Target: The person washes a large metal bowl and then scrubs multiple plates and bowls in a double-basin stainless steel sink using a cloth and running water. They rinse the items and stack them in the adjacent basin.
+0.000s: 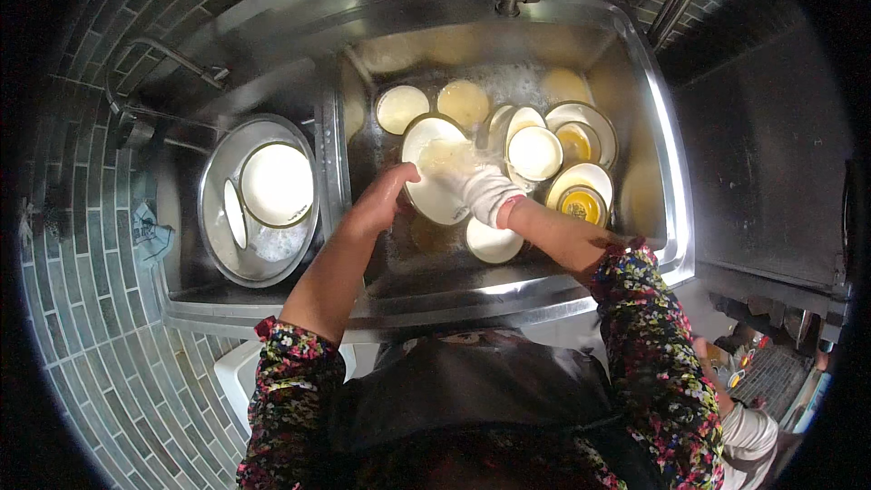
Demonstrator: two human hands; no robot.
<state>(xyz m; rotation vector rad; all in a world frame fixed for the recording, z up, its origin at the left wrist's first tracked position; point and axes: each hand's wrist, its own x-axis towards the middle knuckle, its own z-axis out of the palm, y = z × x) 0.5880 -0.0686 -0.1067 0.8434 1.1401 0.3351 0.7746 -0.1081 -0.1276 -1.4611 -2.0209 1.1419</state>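
My left hand [391, 194] grips the left rim of a white plate [435, 201] over the large sink basin. A white cloth or glove covers my right hand [483, 187], which is blurred against the plate's right side; its fingers are hard to make out. Below the plate lies a white dish [495, 241]. Just right of my right hand, a small white bowl [535, 153] rests on stacked dishes. Farther right are a plate with yellowish dishes [575, 141] and a yellow bowl [583, 206] on another plate. Two round dishes, one whitish [402, 109] and one yellowish [463, 103], lie behind the plate.
In the left basin stands an oval metal tub [209, 245] holding white dishes [277, 184] and suds. A metal faucet [509, 0] rises behind the large basin. A blue cloth [152, 235] hangs at the left wall. Part of another person [748, 432] shows at the lower right.
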